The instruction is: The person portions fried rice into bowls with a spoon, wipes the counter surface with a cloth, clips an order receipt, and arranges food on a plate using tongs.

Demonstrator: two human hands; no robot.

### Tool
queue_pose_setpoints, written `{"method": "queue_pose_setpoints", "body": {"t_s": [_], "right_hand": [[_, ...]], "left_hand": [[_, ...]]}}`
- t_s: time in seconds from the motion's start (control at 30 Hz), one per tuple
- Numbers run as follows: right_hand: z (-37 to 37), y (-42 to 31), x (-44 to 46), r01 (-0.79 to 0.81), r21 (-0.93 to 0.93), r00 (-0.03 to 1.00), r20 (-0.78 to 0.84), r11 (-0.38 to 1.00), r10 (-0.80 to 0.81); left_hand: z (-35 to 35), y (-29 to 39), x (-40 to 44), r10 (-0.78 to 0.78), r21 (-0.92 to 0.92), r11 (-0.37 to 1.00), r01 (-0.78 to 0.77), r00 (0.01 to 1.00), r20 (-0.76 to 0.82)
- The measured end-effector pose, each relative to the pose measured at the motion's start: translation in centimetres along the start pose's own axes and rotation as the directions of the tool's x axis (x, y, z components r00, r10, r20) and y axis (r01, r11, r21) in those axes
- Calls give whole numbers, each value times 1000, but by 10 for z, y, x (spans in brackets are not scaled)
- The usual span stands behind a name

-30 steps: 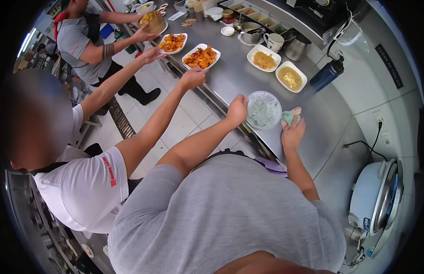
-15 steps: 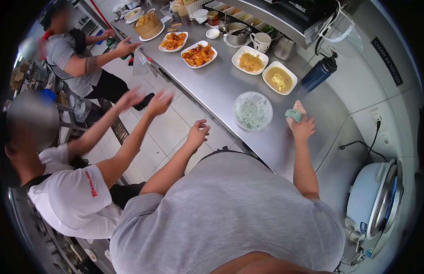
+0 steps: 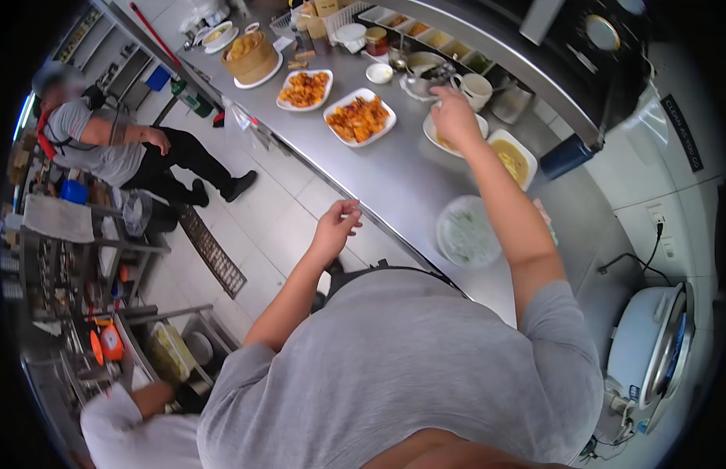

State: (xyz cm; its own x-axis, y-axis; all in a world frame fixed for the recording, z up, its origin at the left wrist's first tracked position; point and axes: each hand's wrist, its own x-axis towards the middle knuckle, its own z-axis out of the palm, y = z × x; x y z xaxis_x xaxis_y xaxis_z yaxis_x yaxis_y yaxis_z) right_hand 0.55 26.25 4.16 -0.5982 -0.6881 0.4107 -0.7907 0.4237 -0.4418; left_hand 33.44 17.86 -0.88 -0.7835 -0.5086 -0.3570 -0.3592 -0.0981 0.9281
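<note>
My right hand (image 3: 455, 119) reaches over the white dish of noodles (image 3: 433, 133), close to a metal pot (image 3: 419, 87) with utensils in it. Its fingers point toward the pot; whether they grip anything is hidden. A white mug (image 3: 475, 92) stands just beyond this hand. Beside the noodles is a white bowl of yellowish soup (image 3: 510, 160), partly behind my forearm. My left hand (image 3: 336, 228) hovers off the counter's front edge, fingers loosely bent and apart, holding nothing. A clear round tub (image 3: 468, 230) with pale green contents sits near my right forearm. A pinkish cloth (image 3: 544, 215) shows partly behind that forearm.
Two dishes of orange fried food (image 3: 305, 90) (image 3: 360, 119) and a bamboo steamer (image 3: 251, 59) line the steel counter (image 3: 394, 176). A dark blue bottle (image 3: 566, 156) stands by the wall, a rice cooker (image 3: 640, 336) at right. A co-worker (image 3: 105, 141) stands at left; another's white sleeve is lower left.
My right hand has let go of the cloth and moved forward and left to the pot. My left hand stays raised. The nearer co-worker has moved back, with their arms out of the aisle.
</note>
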Motion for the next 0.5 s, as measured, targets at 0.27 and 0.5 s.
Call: {"method": "queue_pose_setpoints", "body": {"t_s": [0.27, 0.5], "right_hand": [[99, 76, 127, -552, -214, 831, -69, 806, 551], [15, 59, 145, -363, -105, 907, -265, 926, 326]], "left_hand": [[-201, -20, 11, -84, -154, 986, 57, 981, -173], [-318, -93, 39, -151, 266, 937, 226, 949, -275]]}}
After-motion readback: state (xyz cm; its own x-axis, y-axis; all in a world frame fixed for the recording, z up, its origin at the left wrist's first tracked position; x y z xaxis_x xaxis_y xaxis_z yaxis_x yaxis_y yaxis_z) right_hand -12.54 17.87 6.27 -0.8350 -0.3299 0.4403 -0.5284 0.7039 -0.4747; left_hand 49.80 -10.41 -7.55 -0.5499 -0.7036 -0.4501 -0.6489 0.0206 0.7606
